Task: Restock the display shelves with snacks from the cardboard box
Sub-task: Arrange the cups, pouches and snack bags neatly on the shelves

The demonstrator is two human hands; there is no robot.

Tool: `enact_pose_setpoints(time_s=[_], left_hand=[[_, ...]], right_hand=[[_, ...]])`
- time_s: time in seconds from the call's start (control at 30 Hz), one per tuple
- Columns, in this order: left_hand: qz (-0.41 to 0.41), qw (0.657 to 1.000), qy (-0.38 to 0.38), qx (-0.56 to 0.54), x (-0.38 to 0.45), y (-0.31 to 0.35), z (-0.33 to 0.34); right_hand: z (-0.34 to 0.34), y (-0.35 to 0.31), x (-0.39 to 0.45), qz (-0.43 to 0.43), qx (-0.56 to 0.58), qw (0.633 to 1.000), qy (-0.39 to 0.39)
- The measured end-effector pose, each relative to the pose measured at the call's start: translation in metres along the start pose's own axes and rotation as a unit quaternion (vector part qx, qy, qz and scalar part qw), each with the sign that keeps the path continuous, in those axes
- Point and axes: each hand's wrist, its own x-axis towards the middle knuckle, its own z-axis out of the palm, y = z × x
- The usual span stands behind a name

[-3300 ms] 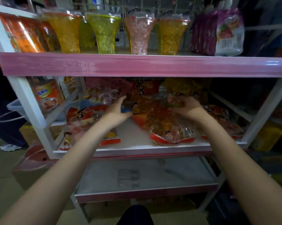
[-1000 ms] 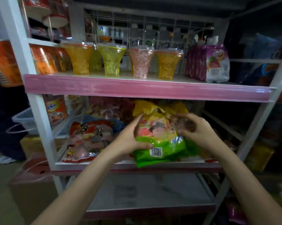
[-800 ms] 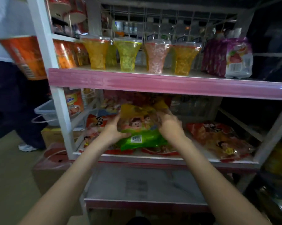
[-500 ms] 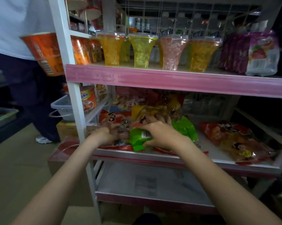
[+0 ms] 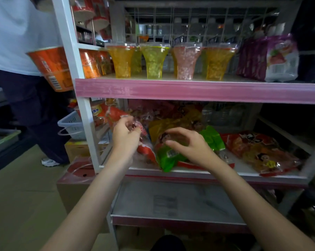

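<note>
- Your left hand (image 5: 126, 137) pinches the top edge of a red bag (image 5: 144, 142), standing it up at the left of the middle shelf (image 5: 243, 173).
- Your right hand (image 5: 191, 146) hovers over the green bag (image 5: 168, 156), fingers loosely curled and apart, gripping nothing.
- Seat the red bag upright against its neighbours before you let go.
- Then square the green bag, which overhangs the front lip.
- The box (image 5: 69, 189) sits on the floor, lower left.

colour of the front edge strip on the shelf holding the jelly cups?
Pink, on the shelf edge strip below the jelly cups. Head view, the only one.
</note>
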Motion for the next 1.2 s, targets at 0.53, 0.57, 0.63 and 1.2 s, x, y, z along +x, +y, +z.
enact_pose_setpoints(time_s=[0.53,0.57,0.63,1.2], left_hand=[[0.133,0.956,-0.251,0.077,-0.075,0.044,0.098],[0.149,0.948,-0.261,0.102,-0.072,0.040,0.111],[0.167,0.935,-0.280,0.140,-0.065,0.034,0.138],[-0.139,0.953,-0.267,-0.017,0.028,-0.070,0.052]], right_hand=[[-0.126,0.028,-0.104,0.160,0.242,0.944,0.159],[-0.134,0.030,-0.108,0.150,0.174,0.956,0.182],[-0.145,0.045,-0.103,0.128,0.030,0.965,0.228],[-0.073,0.061,0.028,0.256,0.002,0.963,-0.085]])
